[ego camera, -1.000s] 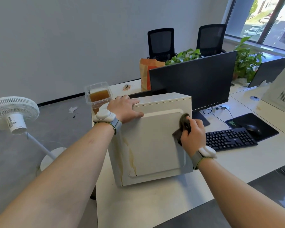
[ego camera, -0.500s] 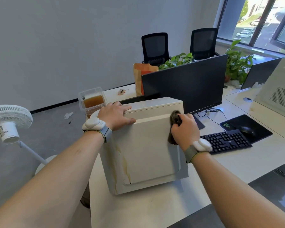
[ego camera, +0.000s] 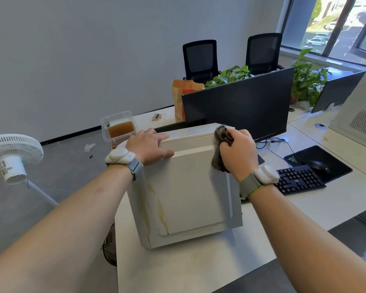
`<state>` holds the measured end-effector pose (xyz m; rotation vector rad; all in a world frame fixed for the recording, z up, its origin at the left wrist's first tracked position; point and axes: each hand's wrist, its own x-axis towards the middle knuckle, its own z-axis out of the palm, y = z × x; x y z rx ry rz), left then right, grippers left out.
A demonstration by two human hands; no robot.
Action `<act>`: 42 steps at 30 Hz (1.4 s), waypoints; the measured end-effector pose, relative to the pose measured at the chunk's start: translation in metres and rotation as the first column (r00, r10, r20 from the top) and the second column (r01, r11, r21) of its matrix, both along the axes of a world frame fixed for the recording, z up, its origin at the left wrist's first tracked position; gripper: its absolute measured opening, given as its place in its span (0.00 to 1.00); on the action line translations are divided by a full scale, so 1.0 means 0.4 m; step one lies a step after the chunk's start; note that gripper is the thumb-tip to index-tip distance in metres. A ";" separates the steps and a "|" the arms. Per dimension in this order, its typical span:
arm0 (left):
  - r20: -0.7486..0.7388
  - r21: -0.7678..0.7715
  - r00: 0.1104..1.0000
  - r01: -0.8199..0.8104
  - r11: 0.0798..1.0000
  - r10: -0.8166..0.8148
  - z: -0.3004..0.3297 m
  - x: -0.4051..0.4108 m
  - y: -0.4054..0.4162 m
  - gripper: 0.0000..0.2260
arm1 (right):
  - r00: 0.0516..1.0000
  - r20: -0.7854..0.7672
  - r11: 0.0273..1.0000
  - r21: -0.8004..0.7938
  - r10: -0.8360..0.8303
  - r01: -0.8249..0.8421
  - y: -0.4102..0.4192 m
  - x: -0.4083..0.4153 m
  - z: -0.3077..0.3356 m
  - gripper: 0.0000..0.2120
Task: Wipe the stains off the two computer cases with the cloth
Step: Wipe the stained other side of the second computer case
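A white computer case [ego camera: 190,193] stands upright on the white desk [ego camera: 199,267]. Brown streaks run down the left part of its near side panel. My left hand [ego camera: 150,145] rests on the case's top left edge, fingers lying over the top and thumb on the side panel. My right hand [ego camera: 238,154] grips a dark grey cloth [ego camera: 221,144] bunched against the case's upper right corner. A second white case [ego camera: 359,121] with a vent grille stands at the far right, partly cut off.
Behind the case stand a black monitor [ego camera: 239,106], a clear tub of brown liquid [ego camera: 119,127] and a paper bag [ego camera: 184,96]. A keyboard [ego camera: 298,179] and a mouse on a black pad [ego camera: 319,166] lie to the right. On the floor to the left is a white fan [ego camera: 11,157].
My right hand has slid the cloth up the right side of the panel to the top corner. My left hand stays on the top left edge.
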<state>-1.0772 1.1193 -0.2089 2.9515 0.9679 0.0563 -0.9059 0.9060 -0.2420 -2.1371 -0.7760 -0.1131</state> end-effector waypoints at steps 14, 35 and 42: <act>-0.005 -0.366 0.999 0.032 0.930 -0.037 0.073 -0.050 0.061 0.13 | 0.984 0.045 0.977 0.113 0.175 -0.179 0.101 -0.200 -0.055 0.20; 0.105 -0.631 0.994 0.081 0.772 -0.018 0.050 -0.119 0.091 0.19 | 0.847 0.284 0.889 -0.234 0.450 -0.394 0.237 -0.418 -0.061 0.24; 0.098 -0.524 0.992 0.116 0.844 -0.076 0.037 -0.124 0.091 0.21 | 0.838 0.228 0.846 -0.344 0.496 -0.407 0.241 -0.507 -0.107 0.18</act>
